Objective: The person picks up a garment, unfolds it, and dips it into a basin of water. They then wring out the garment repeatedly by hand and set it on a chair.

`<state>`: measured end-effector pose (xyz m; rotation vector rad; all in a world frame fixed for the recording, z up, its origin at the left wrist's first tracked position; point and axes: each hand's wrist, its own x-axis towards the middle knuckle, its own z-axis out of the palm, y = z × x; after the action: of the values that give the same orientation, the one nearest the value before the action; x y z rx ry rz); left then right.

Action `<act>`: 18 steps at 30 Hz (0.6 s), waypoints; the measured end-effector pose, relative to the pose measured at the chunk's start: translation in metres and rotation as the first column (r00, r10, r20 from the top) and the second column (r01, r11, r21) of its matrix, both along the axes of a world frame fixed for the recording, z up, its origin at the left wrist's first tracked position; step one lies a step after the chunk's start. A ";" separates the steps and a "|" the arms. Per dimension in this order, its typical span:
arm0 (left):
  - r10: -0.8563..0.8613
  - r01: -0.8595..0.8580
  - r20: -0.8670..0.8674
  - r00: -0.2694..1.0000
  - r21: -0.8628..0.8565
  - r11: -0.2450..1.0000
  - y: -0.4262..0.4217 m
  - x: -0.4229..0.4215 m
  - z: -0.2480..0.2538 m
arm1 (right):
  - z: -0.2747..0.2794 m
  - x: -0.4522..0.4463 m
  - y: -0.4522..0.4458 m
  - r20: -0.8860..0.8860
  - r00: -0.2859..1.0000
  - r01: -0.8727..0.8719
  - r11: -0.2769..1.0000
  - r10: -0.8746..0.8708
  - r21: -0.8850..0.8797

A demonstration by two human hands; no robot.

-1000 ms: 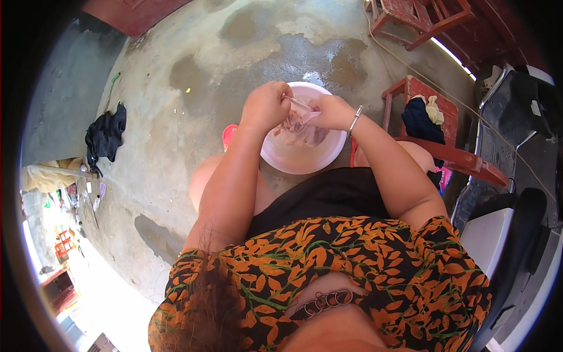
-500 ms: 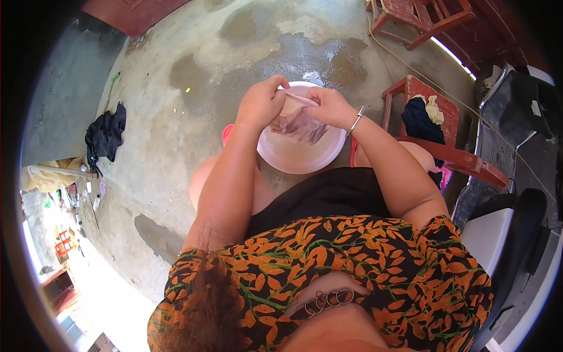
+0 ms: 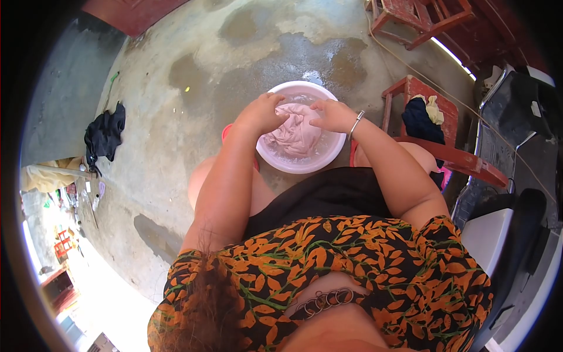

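A crumpled pale pink cloth [image 3: 297, 134] lies in water inside a white round basin [image 3: 300, 169] between my knees. My left hand [image 3: 265, 114] is over the basin's left side, fingers apart and curved at the cloth's edge. On the opposite side, my right hand [image 3: 332, 115], with a silver bangle [image 3: 357, 122] at its wrist, has its thumb and fingers spread beside the cloth. Neither hand grips it; whether the fingertips touch it I cannot tell.
Wet patches [image 3: 293, 56] darken the concrete floor beyond the basin. A red wooden chair [image 3: 448, 117] with dark and cream cloths [image 3: 423, 120] on it stands to the right. Black cloth [image 3: 105, 136] lies at the left, and a thin cord [image 3: 410, 61] runs along the right.
The pink cloth was stretched up between both hands. It has been let go and now lies bunched in the water, and the fingers have opened.
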<state>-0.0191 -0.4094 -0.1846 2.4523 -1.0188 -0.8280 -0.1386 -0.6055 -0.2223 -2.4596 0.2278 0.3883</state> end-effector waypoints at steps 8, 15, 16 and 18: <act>-0.198 0.167 0.146 0.969 0.204 0.965 0.002 -0.024 -0.002 | -0.043 -0.003 0.003 -0.232 0.969 -0.119 0.985 0.087 -0.127; -0.217 0.181 0.146 0.965 0.229 0.957 -0.017 -0.026 -0.025 | -0.091 0.005 0.005 -0.248 0.968 -0.106 0.966 0.046 -0.236; -0.220 0.186 0.140 0.965 0.226 0.956 -0.019 -0.031 -0.036 | -0.094 0.004 0.007 -0.257 0.966 -0.098 0.969 0.037 -0.228; -0.261 0.199 0.180 0.948 0.301 0.932 -0.022 -0.038 -0.055 | -0.098 0.006 0.010 -0.263 0.965 -0.085 0.970 0.023 -0.227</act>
<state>-0.0574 -0.4311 -0.2395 2.7460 -1.3776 -0.8382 -0.1323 -0.5953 -0.3203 -2.6483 0.3333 0.7471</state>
